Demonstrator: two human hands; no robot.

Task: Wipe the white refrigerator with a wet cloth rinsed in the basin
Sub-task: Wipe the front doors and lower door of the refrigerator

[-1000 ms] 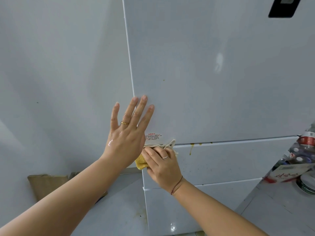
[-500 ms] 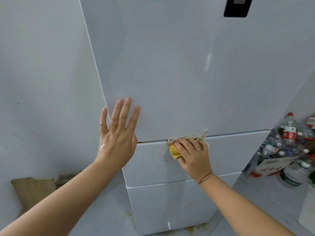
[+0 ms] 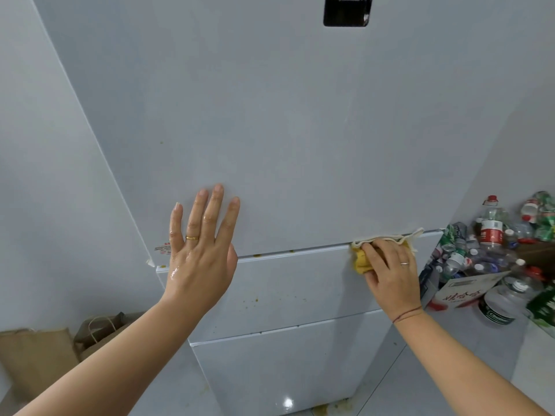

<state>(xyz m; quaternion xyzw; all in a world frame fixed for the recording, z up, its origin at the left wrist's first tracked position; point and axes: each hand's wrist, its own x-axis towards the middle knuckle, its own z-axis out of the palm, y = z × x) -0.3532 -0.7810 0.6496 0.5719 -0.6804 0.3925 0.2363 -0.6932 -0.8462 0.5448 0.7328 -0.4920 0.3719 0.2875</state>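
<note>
Room: white wall (image 3: 45, 175) left of the left hand and pale floor (image 3: 450, 370) low down, all seen from the head camera.
Fridge: the white refrigerator (image 3: 279, 370) fills the middle, with a big door (image 3: 300, 130) on top, drawers under it, and a black panel (image 3: 348, 10) high above both hands.
Left hand: the left hand (image 3: 201, 256) lies flat on the door, fingers straight and spread. It holds nothing and looks shiny and wet.
Right hand: the right hand (image 3: 390, 271) has its fingers curled over the cloth and pushes it on the fridge.
Cloth: the yellow cloth (image 3: 360, 261) sits under the right hand, at the crack (image 3: 294, 252) between the door and the top drawer (image 3: 300, 283).
How it feels: the cloth looks soft, light and floppy. I think it is best bunched in the palm so no end hangs. The fridge front looks hard and smooth, maybe slippery when wet.
Dirt: brown spots (image 3: 255, 300) lie between the hands, on the top drawer and along the crack.
Edges: the fridge's side edge is just right of the right hand. Bottles (image 3: 492, 232) and a box (image 3: 459, 292) are piled beyond it, so a wide swipe might knock them.
Open room: lots of bare door above both hands. Paper bags (image 3: 99, 328) sit low, left of the left arm.
</note>
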